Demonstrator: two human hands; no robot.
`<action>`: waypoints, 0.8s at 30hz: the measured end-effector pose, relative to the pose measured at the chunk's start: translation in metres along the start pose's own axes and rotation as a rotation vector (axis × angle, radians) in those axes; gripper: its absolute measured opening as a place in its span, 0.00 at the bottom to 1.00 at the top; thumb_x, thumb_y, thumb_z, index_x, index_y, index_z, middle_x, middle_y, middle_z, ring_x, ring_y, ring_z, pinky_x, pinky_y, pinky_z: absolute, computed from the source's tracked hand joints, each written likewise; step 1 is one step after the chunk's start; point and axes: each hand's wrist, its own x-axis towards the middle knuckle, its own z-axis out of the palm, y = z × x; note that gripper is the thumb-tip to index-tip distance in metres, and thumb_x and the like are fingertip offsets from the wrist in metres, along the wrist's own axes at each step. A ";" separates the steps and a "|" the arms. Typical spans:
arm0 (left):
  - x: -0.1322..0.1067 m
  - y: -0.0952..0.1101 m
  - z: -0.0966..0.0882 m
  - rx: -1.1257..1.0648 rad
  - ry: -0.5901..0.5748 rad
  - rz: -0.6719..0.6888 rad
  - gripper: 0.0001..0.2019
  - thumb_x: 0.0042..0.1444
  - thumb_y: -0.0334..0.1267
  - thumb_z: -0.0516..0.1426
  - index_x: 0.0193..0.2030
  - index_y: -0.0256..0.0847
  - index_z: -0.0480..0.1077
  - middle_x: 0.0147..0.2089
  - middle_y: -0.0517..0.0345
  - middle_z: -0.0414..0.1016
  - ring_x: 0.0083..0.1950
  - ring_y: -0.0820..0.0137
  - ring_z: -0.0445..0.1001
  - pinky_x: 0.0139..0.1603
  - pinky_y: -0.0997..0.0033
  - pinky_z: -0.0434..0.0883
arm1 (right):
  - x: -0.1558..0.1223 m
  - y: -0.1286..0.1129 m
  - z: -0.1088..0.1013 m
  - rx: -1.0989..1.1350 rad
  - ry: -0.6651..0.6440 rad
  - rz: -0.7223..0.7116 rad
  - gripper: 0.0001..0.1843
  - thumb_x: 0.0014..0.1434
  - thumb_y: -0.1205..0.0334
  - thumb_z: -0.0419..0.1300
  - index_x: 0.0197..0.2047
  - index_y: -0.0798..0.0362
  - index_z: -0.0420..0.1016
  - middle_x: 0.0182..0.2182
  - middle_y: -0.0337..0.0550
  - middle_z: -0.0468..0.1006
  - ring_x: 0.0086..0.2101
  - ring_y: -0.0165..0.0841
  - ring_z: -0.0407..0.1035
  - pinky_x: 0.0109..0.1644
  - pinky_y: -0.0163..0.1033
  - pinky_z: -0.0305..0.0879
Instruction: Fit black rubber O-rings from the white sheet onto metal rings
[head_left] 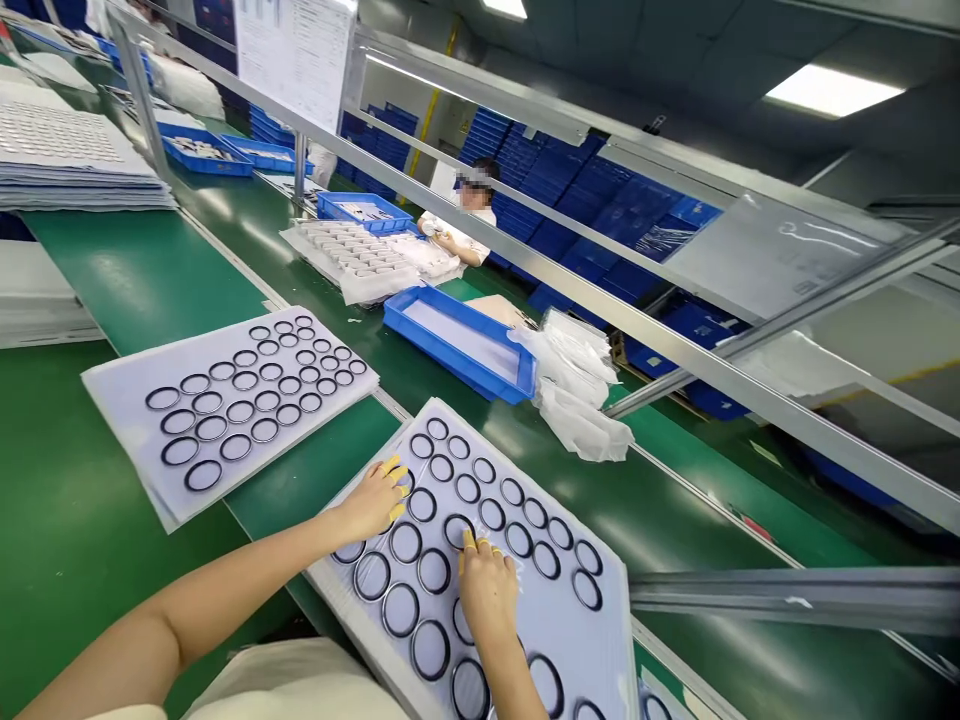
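Observation:
A white tray (600, 640) with several black rubber rings (406, 542) in rows lies in front of me on the green belt. My left hand (373, 498), with yellow finger cots, rests on the tray's left side, fingers curled over rings. My right hand (486, 585), also with yellow cots on its fingertips, presses on a ring (456, 528) near the tray's middle, fingers pressed together. Whether either hand grips a ring is hidden.
A second white tray (127, 385) of black rings lies to the left on the belt (150, 270). A blue bin (457, 345) and a pile of plastic bags (577, 390) sit behind. A metal rail (675, 350) crosses overhead. Another person (465, 225) works further along. Stacked sheets (67, 160) lie far left.

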 end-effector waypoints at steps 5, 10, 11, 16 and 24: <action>0.010 0.012 0.006 0.014 -0.016 0.093 0.10 0.60 0.35 0.56 0.45 0.39 0.75 0.61 0.44 0.65 0.68 0.49 0.52 0.64 0.45 0.53 | -0.007 -0.003 0.005 0.037 -0.010 0.007 0.19 0.62 0.74 0.52 0.51 0.53 0.76 0.37 0.51 0.81 0.36 0.41 0.75 0.40 0.43 0.62; 0.013 0.006 0.010 0.008 -0.041 0.132 0.08 0.58 0.36 0.58 0.37 0.37 0.77 0.58 0.44 0.69 0.67 0.49 0.55 0.62 0.48 0.57 | -0.011 -0.002 0.008 0.116 0.006 -0.018 0.19 0.62 0.74 0.52 0.52 0.50 0.76 0.45 0.50 0.80 0.39 0.39 0.74 0.43 0.42 0.63; 0.014 0.003 0.009 0.003 -0.044 0.133 0.08 0.58 0.37 0.57 0.36 0.38 0.78 0.58 0.45 0.70 0.67 0.50 0.55 0.62 0.49 0.58 | -0.011 -0.001 0.007 0.129 0.013 -0.015 0.19 0.63 0.74 0.52 0.52 0.51 0.76 0.45 0.51 0.80 0.41 0.40 0.74 0.44 0.42 0.63; 0.037 -0.015 -0.004 -0.012 -0.020 0.079 0.09 0.60 0.34 0.55 0.41 0.40 0.77 0.59 0.48 0.69 0.66 0.54 0.56 0.62 0.53 0.59 | 0.002 0.009 -0.001 0.188 0.040 0.008 0.17 0.64 0.71 0.51 0.52 0.54 0.76 0.47 0.52 0.79 0.45 0.41 0.73 0.47 0.43 0.63; 0.094 -0.027 -0.010 -0.079 -0.007 -0.086 0.14 0.61 0.40 0.56 0.51 0.36 0.68 0.54 0.49 0.70 0.53 0.61 0.70 0.52 0.52 0.70 | 0.076 0.000 -0.009 0.262 0.025 -0.041 0.11 0.64 0.61 0.58 0.48 0.54 0.73 0.47 0.46 0.76 0.45 0.39 0.71 0.50 0.52 0.67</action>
